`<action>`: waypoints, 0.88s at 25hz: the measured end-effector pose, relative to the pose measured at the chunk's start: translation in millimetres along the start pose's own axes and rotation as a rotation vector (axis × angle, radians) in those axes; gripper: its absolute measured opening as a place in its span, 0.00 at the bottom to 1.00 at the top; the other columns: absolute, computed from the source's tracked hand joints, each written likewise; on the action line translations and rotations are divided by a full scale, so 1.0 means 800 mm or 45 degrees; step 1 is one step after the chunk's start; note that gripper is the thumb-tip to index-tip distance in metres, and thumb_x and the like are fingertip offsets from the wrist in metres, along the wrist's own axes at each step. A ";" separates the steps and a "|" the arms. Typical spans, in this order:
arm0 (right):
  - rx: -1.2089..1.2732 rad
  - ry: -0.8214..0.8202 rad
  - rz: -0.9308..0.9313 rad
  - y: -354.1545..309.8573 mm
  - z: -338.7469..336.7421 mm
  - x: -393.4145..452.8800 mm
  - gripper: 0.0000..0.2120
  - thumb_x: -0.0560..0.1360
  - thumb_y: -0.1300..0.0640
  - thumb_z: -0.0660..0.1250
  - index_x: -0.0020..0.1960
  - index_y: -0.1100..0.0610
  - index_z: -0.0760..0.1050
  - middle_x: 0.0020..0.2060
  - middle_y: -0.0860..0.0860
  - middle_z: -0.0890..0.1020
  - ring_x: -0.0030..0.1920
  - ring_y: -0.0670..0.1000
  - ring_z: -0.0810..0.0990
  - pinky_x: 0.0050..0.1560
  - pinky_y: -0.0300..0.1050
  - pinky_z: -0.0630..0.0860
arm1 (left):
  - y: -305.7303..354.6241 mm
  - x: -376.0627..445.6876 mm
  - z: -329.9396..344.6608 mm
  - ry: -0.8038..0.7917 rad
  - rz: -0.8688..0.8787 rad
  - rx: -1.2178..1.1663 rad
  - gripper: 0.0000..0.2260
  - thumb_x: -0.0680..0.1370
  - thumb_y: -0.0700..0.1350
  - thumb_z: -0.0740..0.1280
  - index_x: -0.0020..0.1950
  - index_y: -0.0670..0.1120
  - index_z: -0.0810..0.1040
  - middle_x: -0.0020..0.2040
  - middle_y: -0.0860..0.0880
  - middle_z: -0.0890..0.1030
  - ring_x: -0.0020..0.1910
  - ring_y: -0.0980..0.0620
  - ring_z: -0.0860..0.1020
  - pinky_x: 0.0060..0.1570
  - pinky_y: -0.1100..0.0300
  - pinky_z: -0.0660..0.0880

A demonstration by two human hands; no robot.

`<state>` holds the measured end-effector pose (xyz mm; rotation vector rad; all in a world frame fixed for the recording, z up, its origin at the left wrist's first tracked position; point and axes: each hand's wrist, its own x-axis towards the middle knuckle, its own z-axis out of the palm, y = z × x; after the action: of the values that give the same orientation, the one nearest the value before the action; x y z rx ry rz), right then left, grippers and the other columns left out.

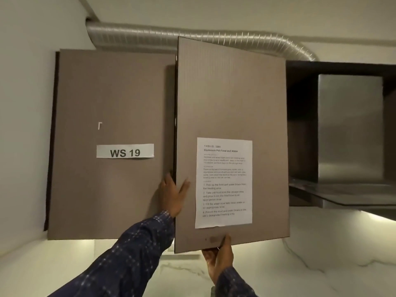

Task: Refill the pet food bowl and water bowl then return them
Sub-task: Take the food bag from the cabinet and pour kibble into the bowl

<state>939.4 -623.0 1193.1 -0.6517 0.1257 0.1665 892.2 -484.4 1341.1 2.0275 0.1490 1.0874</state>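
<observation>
No bowl, food bag or water source shows in the head view. I look up at a wall cabinet. Its right door (231, 99) stands ajar, swung toward me, and carries a printed task sheet (224, 183). My left hand (172, 197) grips the door's left vertical edge, fingers behind it and thumb on the front. My right hand (219, 256) holds the door's bottom edge from below, thumb on the front face. The cabinet's inside is hidden behind the door.
The left cabinet door (111, 103) is closed and bears a "WS 19" label (125, 151). A silver flexible duct (192, 37) runs along the ceiling to a steel range hood (349, 129) at right. A lit marble backsplash (321, 254) lies below.
</observation>
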 end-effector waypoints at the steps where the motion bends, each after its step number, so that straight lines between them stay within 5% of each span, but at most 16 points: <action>1: -0.115 0.012 -0.018 -0.005 -0.015 -0.009 0.21 0.85 0.42 0.61 0.59 0.61 0.78 0.41 0.59 0.85 0.37 0.59 0.83 0.38 0.52 0.83 | 0.003 -0.013 -0.004 -0.087 -0.050 -0.184 0.50 0.72 0.76 0.65 0.82 0.45 0.63 0.80 0.44 0.70 0.77 0.43 0.71 0.76 0.41 0.69; 3: -0.594 0.122 -0.137 -0.027 -0.045 -0.021 0.32 0.81 0.37 0.60 0.58 0.67 0.80 0.40 0.62 0.85 0.36 0.61 0.83 0.41 0.52 0.83 | 0.021 -0.047 -0.009 -0.134 -0.085 -0.385 0.49 0.69 0.79 0.66 0.82 0.50 0.65 0.79 0.49 0.72 0.77 0.46 0.73 0.75 0.40 0.71; 5: -1.140 0.350 -0.367 -0.078 -0.057 -0.052 0.34 0.80 0.36 0.60 0.68 0.65 0.76 0.59 0.66 0.82 0.58 0.67 0.82 0.62 0.57 0.79 | 0.063 -0.092 -0.019 -0.154 -0.030 -0.501 0.37 0.76 0.70 0.68 0.80 0.52 0.67 0.78 0.54 0.72 0.77 0.50 0.72 0.77 0.46 0.68; 7: -1.267 0.475 -0.763 -0.142 -0.036 -0.111 0.29 0.82 0.42 0.65 0.74 0.60 0.71 0.69 0.64 0.75 0.68 0.67 0.75 0.69 0.60 0.72 | 0.099 -0.132 -0.020 -0.144 0.003 -0.526 0.31 0.83 0.58 0.66 0.83 0.50 0.62 0.79 0.52 0.69 0.78 0.49 0.68 0.75 0.52 0.65; 9: -1.175 0.338 -1.224 -0.205 0.002 -0.180 0.26 0.83 0.42 0.65 0.74 0.56 0.71 0.71 0.58 0.75 0.66 0.58 0.76 0.67 0.58 0.75 | 0.127 -0.170 -0.015 -0.233 0.056 -0.475 0.32 0.85 0.55 0.61 0.86 0.51 0.51 0.84 0.51 0.60 0.82 0.48 0.63 0.76 0.54 0.62; 11: -1.131 0.006 -1.582 -0.252 0.050 -0.237 0.25 0.83 0.41 0.64 0.74 0.53 0.71 0.70 0.52 0.74 0.64 0.49 0.75 0.65 0.54 0.77 | 0.151 -0.199 -0.009 -0.249 0.212 -0.422 0.32 0.86 0.53 0.58 0.83 0.56 0.41 0.83 0.61 0.52 0.82 0.57 0.57 0.75 0.65 0.56; 14: -1.315 -0.195 -1.996 -0.304 0.116 -0.293 0.34 0.81 0.37 0.65 0.81 0.52 0.63 0.76 0.52 0.70 0.72 0.46 0.69 0.70 0.47 0.70 | 0.194 -0.237 0.010 -0.297 0.523 -0.465 0.31 0.86 0.50 0.61 0.78 0.63 0.43 0.75 0.82 0.48 0.76 0.77 0.55 0.73 0.79 0.53; 16: -1.510 -0.175 -2.188 -0.334 0.147 -0.321 0.40 0.80 0.38 0.68 0.84 0.52 0.55 0.81 0.55 0.62 0.79 0.53 0.65 0.73 0.49 0.70 | 0.219 -0.256 0.035 -0.379 0.662 -0.511 0.33 0.84 0.56 0.63 0.82 0.64 0.46 0.79 0.78 0.53 0.78 0.74 0.56 0.79 0.69 0.57; 19: -1.833 0.175 -2.314 -0.371 0.151 -0.337 0.40 0.80 0.55 0.70 0.85 0.50 0.51 0.84 0.61 0.50 0.77 0.64 0.67 0.68 0.56 0.79 | 0.253 -0.267 0.060 -0.466 0.829 -0.402 0.39 0.79 0.64 0.68 0.83 0.62 0.49 0.81 0.69 0.56 0.79 0.70 0.59 0.78 0.66 0.63; 22: -1.860 0.258 -2.201 -0.408 0.120 -0.341 0.41 0.76 0.74 0.66 0.84 0.53 0.58 0.83 0.60 0.51 0.69 0.61 0.75 0.65 0.55 0.82 | 0.273 -0.265 0.073 -0.464 0.926 -0.341 0.44 0.73 0.63 0.75 0.81 0.59 0.53 0.77 0.64 0.61 0.74 0.66 0.66 0.71 0.63 0.73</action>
<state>741.7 -850.9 1507.7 -1.9833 -0.4494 -1.6392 747.9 -758.9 1340.5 2.0256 -0.9339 1.0481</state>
